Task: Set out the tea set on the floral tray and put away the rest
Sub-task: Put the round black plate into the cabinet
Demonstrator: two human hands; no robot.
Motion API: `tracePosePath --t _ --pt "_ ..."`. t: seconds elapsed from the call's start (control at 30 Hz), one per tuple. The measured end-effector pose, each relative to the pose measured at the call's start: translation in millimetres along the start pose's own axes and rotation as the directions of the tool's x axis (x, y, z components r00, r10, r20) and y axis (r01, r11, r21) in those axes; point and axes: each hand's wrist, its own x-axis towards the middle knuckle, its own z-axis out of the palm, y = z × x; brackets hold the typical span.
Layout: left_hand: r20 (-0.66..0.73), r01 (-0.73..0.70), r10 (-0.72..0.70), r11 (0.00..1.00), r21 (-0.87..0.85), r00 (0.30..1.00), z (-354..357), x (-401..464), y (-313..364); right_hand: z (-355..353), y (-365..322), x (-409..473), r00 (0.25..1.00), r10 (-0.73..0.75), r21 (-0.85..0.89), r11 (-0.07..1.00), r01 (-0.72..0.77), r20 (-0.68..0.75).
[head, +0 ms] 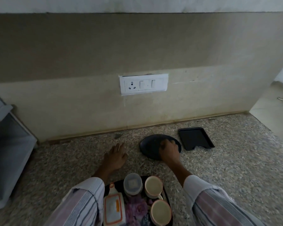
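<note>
Floral tray (138, 207) with two cups (153, 186), right fingers (171, 141) gripping one black plate (149, 145), left fingers (119, 146) spread

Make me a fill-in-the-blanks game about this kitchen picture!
1. The right hand rests on the round black ____.
2. The floral tray holds ____ cream cups.
3. The rectangular black tray lies to the ____ of the round black plate.
4. The left hand lies flat on the speckled ____.

Missing words: plate; two; right; counter
</note>
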Motion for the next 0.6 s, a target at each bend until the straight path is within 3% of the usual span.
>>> tracePosePath --t 0.13,0.5,0.6 --pt "0.013 -0.012 0.011 1.000 0.028 1.000 7 11 10 8 22 6 0.992 0.097 -0.013 0.995 -0.098 -0.083" --pt "-0.018 -0.031 0.036 0.980 0.196 0.999 39 36 11 21 58 28 0.972 0.199 -0.003 0.980 -0.201 -0.128" --pt "-0.059 -0.036 0.050 0.975 0.220 0.997 43 35 12 24 60 26 0.968 0.237 0.117 0.967 -0.227 -0.081"
